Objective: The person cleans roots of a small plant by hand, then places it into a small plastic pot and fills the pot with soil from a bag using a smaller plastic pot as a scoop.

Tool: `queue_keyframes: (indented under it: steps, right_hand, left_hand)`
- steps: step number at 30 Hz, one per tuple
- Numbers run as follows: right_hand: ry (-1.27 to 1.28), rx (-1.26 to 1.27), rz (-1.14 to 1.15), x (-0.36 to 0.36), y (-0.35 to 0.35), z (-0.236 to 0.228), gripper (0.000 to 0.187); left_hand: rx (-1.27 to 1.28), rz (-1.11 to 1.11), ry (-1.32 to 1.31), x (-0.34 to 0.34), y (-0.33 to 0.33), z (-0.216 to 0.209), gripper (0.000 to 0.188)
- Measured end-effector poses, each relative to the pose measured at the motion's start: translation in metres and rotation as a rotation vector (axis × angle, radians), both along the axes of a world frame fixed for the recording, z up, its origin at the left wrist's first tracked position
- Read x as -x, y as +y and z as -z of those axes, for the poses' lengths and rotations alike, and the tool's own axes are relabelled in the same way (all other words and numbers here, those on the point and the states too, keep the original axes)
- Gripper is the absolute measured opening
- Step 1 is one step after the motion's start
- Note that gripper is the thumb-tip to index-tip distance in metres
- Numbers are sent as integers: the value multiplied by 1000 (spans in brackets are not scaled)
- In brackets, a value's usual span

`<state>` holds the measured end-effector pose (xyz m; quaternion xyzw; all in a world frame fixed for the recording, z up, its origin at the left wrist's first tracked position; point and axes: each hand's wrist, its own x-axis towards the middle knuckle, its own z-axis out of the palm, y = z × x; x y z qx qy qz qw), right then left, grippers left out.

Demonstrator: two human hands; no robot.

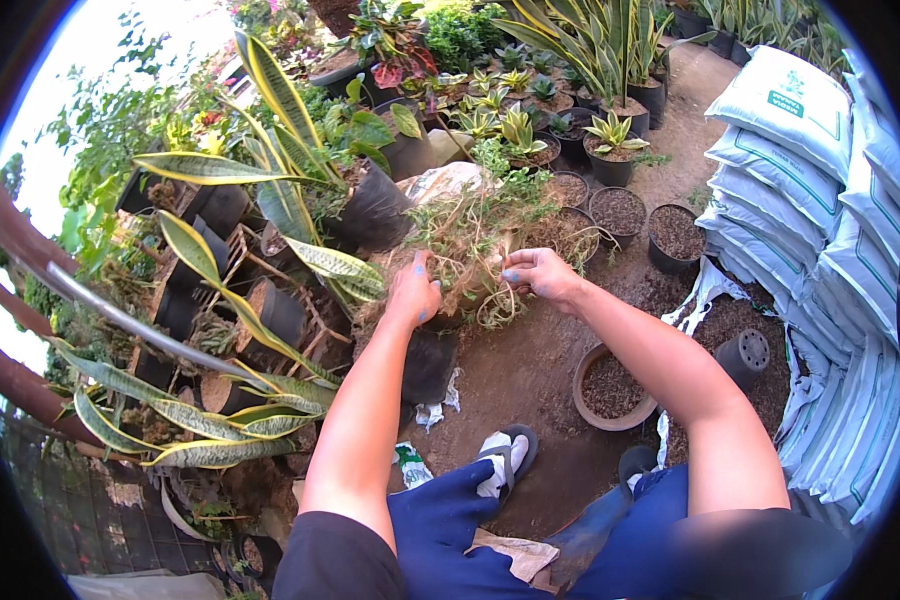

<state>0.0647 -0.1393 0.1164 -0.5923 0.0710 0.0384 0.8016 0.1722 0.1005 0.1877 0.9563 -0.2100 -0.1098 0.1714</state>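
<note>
A tangle of uprooted green plants with pale stems and brown roots (460,235) lies in front of me, over a black pot or bag (430,367). My left hand (412,293) is at the tangle's near left side, fingers curled into it; its fingertips are partly hidden and bear blue marks. On the right side, my right hand (544,274) is closed in a pinch on thin stems at the edge of the clump. Exactly which strands it holds is too small to make out.
Variegated snake plants (295,170) in black pots crowd the left. Soil-filled pots (676,238) stand beyond my right hand. A round brown pot of soil (615,388) sits nearer, beside an upturned black pot (743,358). White sacks (780,150) are stacked at right.
</note>
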Motion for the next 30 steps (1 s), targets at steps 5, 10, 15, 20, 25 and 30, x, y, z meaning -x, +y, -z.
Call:
queue_keyframes:
  steps: [5,10,15,20,25,30]
  right_hand:
    - [-15,-12,60,-19,-20,15,20]
    - [17,-98,113,-23,-28,17,17]
    - [38,-106,137,-21,-30,10,18]
    - [13,-64,89,-20,-29,9,19]
    - [8,-58,80,-19,-20,2,17]
    - [-6,-31,98,-15,-22,-2,18]
  left_hand:
    - [-143,-23,-146,-2,-24,5,69]
    - [-127,-72,-145,-20,-26,15,61]
    - [148,-96,-239,-22,-23,8,41]
    - [332,-181,-226,-26,-14,-1,33]
    - [714,-336,-44,-46,6,2,30]
    - [926,-458,-83,-37,-10,9,14]
